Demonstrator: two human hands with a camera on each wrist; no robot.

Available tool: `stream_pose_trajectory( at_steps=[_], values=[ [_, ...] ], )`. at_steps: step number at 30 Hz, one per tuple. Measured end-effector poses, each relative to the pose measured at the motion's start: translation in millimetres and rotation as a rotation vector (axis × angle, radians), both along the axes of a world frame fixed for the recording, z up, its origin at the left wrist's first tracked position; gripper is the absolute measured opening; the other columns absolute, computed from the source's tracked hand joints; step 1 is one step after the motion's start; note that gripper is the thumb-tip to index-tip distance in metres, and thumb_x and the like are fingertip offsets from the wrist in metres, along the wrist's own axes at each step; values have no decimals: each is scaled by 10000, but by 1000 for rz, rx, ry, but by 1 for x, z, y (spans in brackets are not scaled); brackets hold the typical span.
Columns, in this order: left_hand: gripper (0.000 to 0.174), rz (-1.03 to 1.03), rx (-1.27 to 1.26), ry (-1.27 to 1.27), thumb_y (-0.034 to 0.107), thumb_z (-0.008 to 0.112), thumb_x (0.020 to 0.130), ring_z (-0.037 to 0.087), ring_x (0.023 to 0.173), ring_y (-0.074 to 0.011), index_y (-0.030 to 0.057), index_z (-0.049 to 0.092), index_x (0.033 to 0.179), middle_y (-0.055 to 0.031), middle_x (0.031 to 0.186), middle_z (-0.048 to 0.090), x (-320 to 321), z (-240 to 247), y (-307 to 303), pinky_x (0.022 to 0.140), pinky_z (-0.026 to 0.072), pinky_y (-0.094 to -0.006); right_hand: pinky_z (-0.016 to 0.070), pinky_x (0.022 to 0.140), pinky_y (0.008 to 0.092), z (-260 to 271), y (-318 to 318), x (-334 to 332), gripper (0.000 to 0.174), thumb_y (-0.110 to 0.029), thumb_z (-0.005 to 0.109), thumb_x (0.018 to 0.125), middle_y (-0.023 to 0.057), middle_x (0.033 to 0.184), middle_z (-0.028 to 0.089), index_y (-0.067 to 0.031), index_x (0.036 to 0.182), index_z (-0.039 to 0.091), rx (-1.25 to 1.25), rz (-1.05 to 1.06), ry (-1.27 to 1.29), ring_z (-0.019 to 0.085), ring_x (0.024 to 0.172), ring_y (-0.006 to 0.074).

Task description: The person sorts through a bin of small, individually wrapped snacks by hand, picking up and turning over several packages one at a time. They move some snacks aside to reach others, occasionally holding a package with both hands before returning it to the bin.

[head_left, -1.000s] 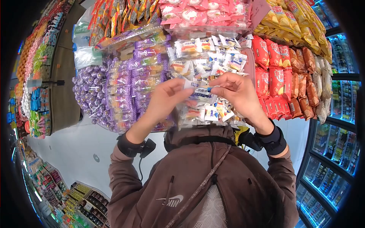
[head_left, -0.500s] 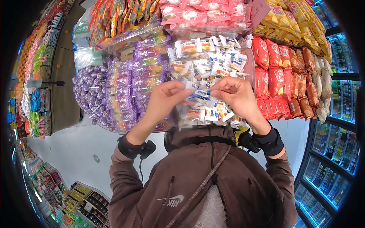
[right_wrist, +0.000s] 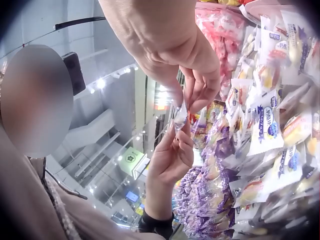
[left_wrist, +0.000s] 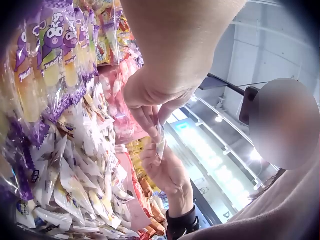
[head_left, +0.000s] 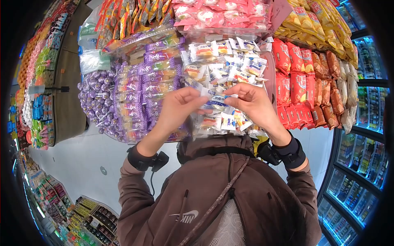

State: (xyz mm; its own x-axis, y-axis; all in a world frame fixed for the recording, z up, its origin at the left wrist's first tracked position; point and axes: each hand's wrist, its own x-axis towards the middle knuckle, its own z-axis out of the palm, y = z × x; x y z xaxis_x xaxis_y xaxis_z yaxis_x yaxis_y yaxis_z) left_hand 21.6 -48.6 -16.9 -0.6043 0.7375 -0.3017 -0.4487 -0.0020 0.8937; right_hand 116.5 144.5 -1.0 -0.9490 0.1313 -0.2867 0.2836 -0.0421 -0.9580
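Note:
A small white snack packet [head_left: 216,101] with blue print is stretched between my two hands, over the bin of similar packets. My left hand [head_left: 179,105] pinches its left end between thumb and fingers. At the other end, my right hand [head_left: 255,105] pinches the packet's right edge. From the left wrist view the packet [left_wrist: 160,147] shows edge-on, with the right hand [left_wrist: 167,172] beyond it. In the right wrist view the packet [right_wrist: 180,118] hangs between the fingertips, the left hand [right_wrist: 172,159] below. White packets [head_left: 246,65] fill the bin behind and beneath.
Left of the bin lie purple-wrapped jelly sticks [head_left: 159,78] and purple lollipops [head_left: 99,96]. Red packets [head_left: 293,82] are stacked on the right, pink bags [head_left: 221,14] at the back behind a clear divider. Lit drink coolers [head_left: 357,176] stand at the far right.
The packet has tilted between the hands, so its printed face shows more than a second ago. Both hands keep their pinch and have shifted only slightly.

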Motion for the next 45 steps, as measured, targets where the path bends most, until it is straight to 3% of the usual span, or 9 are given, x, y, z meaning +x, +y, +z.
stream_pose_trajectory(
  at_steps=[15, 18, 22, 24, 27, 30, 36, 38, 45],
  values=[
    [96, -13, -5, 23, 92, 578, 853, 659, 730, -218, -1, 559, 836, -66, 778, 620, 4, 0, 2, 586, 523, -240, 432, 593, 194, -2, 0, 1, 40, -7, 631, 773, 22, 734, 626, 15, 805, 620, -67, -15, 1, 552, 674, 45],
    [88, 31, -27, 7, 77, 598, 839, 633, 674, -140, 1, 562, 813, -34, 752, 606, 6, 6, 5, 566, 485, -207, 441, 612, 202, -3, 0, 1, 60, -15, 636, 773, 23, 748, 625, 13, 823, 618, -57, -12, 5, 557, 693, 51],
    [84, 0, -201, 358, 49, 622, 816, 529, 636, -35, 2, 567, 773, 11, 721, 577, 6, -20, 1, 560, 409, -168, 463, 668, 232, -23, -3, 4, 106, -36, 650, 769, 32, 748, 605, 13, 842, 591, -23, 30, 70, 571, 749, 87],
    [87, -26, -243, 366, 36, 628, 808, 477, 634, -4, 3, 567, 755, 27, 709, 565, 13, -19, 1, 562, 378, -158, 472, 692, 259, -18, -6, 5, 136, -62, 660, 761, 56, 753, 602, 12, 849, 589, 121, 68, 41, 578, 757, 111],
    [102, 9, -197, 325, 51, 630, 808, 478, 638, -6, 4, 570, 741, 32, 681, 556, 23, -13, 5, 566, 385, -169, 465, 714, 237, -12, -8, 6, 138, -25, 651, 771, 48, 897, 609, 4, 891, 590, 240, 144, -16, 548, 806, 80],
    [96, -2, -253, 426, 60, 635, 803, 494, 653, -17, 0, 576, 759, 18, 705, 572, 24, -16, 3, 591, 406, -180, 465, 682, 288, -12, -10, 7, 157, -103, 655, 770, 78, 752, 601, 3, 864, 588, 264, 101, 68, 578, 724, 129],
    [142, -61, -180, 489, 62, 626, 801, 574, 767, -83, 4, 585, 924, -34, 822, 624, 17, -20, 0, 711, 461, -238, 458, 657, 283, 0, 18, -8, 126, -88, 639, 773, 91, 745, 605, -2, 846, 583, 376, 96, 89, 578, 705, 155],
    [185, -48, -167, 474, 64, 618, 804, 597, 817, -111, 8, 577, 975, -56, 881, 641, 15, -10, 1, 753, 468, -257, 448, 654, 265, 27, 44, -28, 109, -35, 648, 753, 20, 773, 596, -14, 831, 574, 694, 42, 220, 542, 720, 103],
    [188, -48, -181, 513, 78, 602, 821, 610, 851, -124, 14, 568, 994, -74, 920, 647, 12, -12, -1, 773, 469, -260, 457, 643, 349, 24, 84, -84, 145, -72, 645, 707, 115, 753, 612, -25, 818, 564, 1240, 154, 125, 598, 722, 256]
  ],
)
